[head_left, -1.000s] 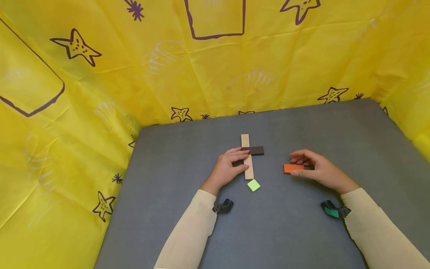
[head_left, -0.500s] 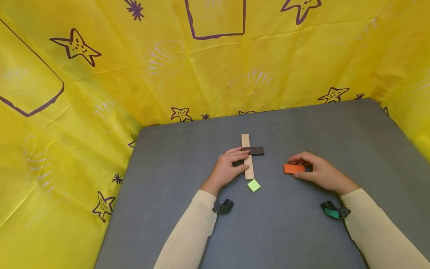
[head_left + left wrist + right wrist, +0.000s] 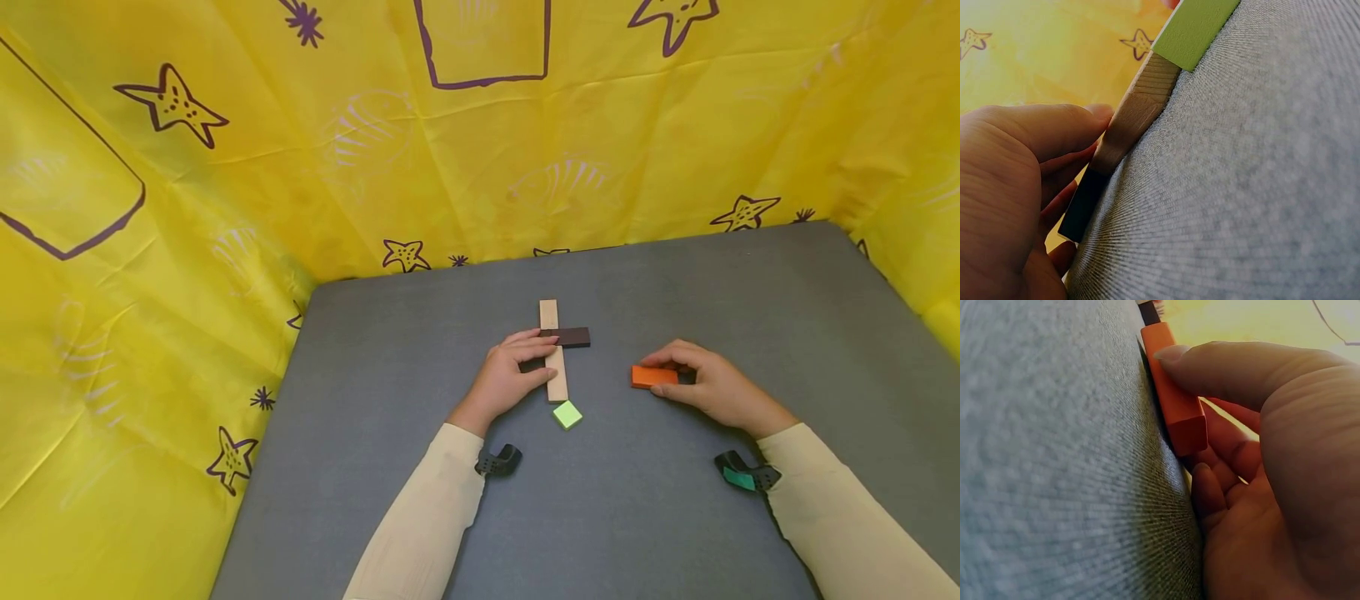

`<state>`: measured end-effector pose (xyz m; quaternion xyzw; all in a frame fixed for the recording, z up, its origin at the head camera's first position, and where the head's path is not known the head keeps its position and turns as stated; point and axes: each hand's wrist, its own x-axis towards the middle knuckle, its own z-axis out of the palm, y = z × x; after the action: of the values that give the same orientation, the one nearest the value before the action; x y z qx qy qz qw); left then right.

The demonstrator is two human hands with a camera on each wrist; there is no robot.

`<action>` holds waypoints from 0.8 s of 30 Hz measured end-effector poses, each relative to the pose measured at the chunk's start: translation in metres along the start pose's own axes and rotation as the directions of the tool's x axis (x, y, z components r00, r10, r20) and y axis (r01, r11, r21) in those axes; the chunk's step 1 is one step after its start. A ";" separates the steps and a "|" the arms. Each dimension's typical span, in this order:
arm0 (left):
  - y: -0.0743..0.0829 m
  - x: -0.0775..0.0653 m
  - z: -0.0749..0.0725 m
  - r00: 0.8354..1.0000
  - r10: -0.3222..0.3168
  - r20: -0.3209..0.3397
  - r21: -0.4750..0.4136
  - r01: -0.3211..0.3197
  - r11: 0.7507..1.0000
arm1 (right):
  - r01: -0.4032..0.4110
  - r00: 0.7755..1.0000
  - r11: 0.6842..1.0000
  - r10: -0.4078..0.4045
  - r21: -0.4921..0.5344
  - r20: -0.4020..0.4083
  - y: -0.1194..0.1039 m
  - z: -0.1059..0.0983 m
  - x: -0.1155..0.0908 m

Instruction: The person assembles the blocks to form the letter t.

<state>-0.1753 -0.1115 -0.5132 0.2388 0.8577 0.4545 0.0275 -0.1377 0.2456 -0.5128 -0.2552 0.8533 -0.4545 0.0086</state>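
In the head view my left hand (image 3: 506, 379) rests by a pale wooden piece (image 3: 557, 379), thumb against its side. Its fingertips lie at the left end of a dark brown block (image 3: 572, 337). That block crosses the line of pale wood; I cannot tell whether it lies on top or between two pieces. A lime green block (image 3: 567, 415) sits turned like a diamond at the near end of the wood. Farther right, my right hand (image 3: 712, 385) pinches an orange block (image 3: 651, 377) between thumb and fingers, low at the tabletop. The right wrist view shows the thumb on the orange block (image 3: 1172, 394).
A grey tabletop (image 3: 420, 358) lies under everything. Yellow patterned cloth (image 3: 480, 167) stands behind it and along both sides. Each wrist wears a dark strap mount (image 3: 501, 461).
My right hand's fingers have closed on the orange block, which has shifted very slightly left. The left hand and the other pieces have stayed put.
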 end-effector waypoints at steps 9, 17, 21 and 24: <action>0.000 0.000 0.000 1.000 0.004 0.000 0.000 -0.004 1.000 | 0.008 1.000 1.000 -0.008 -0.001 0.001 -0.005 0.003 0.001; 0.000 0.000 0.000 1.000 0.004 0.002 0.009 -0.004 1.000 | 0.017 0.998 1.000 -0.017 -0.005 0.063 -0.013 0.013 0.003; 0.000 0.000 0.000 1.000 0.004 0.004 0.016 -0.005 1.000 | -0.041 0.992 0.999 0.042 -0.011 0.117 -0.019 0.018 0.004; 0.000 0.000 0.000 1.000 0.001 0.005 0.019 -0.002 1.000 | -0.042 0.989 0.999 0.041 0.005 0.143 -0.022 0.022 0.005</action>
<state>-0.1755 -0.1118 -0.5130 0.2407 0.8617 0.4458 0.0268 -0.1272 0.2165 -0.5070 -0.2693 0.8539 -0.4382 0.0800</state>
